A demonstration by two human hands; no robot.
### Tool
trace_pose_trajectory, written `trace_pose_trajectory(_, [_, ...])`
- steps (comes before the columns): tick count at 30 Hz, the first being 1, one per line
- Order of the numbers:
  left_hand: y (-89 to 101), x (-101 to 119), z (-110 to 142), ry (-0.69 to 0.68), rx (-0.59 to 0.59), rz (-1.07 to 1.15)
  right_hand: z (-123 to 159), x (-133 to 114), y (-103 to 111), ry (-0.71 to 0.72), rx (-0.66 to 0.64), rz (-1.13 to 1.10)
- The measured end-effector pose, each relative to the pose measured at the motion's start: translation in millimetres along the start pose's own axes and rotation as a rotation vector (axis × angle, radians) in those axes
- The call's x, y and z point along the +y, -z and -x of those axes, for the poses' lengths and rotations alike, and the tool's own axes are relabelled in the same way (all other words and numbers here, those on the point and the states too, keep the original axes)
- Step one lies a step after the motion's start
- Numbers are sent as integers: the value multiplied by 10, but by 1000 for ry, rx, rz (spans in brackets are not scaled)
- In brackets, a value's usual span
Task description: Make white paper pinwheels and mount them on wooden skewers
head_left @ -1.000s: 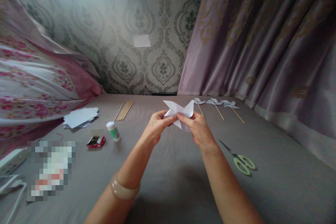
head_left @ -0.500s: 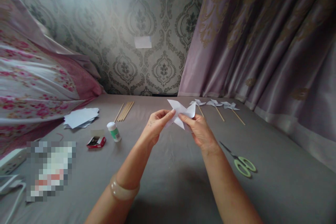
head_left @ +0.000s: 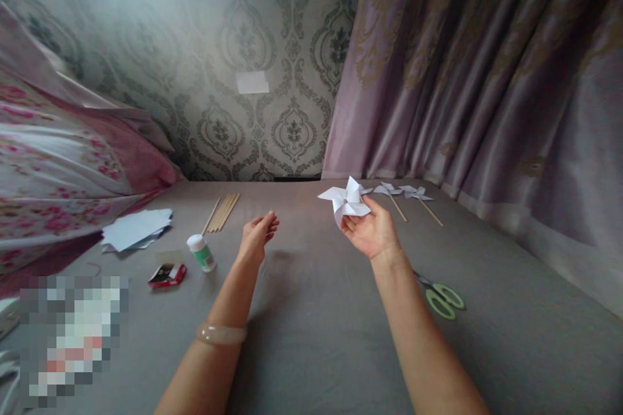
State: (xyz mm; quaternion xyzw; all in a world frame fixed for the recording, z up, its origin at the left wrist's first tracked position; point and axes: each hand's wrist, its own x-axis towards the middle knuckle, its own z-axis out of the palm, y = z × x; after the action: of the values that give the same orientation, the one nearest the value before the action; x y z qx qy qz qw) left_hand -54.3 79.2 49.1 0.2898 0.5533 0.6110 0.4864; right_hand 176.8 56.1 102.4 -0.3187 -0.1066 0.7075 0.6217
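Observation:
A white paper pinwheel head (head_left: 343,200) with a small dark fastener at its centre rests in my right hand (head_left: 372,230). The fingers support it from below and behind, palm turned up, and the thumb lies at its right side. Apart from it, over the middle of the table, is my left hand (head_left: 259,233). Its fingers are loosely curled with the thumb against them, and nothing shows in them. Nearest to this hand are several wooden sticks (head_left: 224,213) and a white glue bottle with a green label (head_left: 201,253).
Finished pinwheels on sticks (head_left: 415,193) lie at the back right. Green-handled scissors (head_left: 445,298) are beside my right forearm. On the left are stacked white paper (head_left: 134,231), a small red open box (head_left: 167,274) and a blurred-out packet (head_left: 78,337). Curtains (head_left: 428,78) hang at right.
My left hand has let go of the pinwheel head and moved left toward the sticks. My right hand has turned palm up, and the pinwheel's front now faces me.

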Motion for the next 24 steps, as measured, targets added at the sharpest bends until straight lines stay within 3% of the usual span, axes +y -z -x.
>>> trace_pose_trajectory(6, [-1,-184,-53,34,-57,2,-235,5,213,52,-78,-100])
trace_pose_trajectory(18, [33,-209,-68,41,-85,-81,-648,369,609,15,37,-91])
trace_pose_trajectory(21, [67,-262,-97,-64,-68,-179,-678,406,647,22,48,-74])
trace_pose_trajectory(24, [96,-327,-141,-300,16,-476,-696,416,679,36,45,-50])
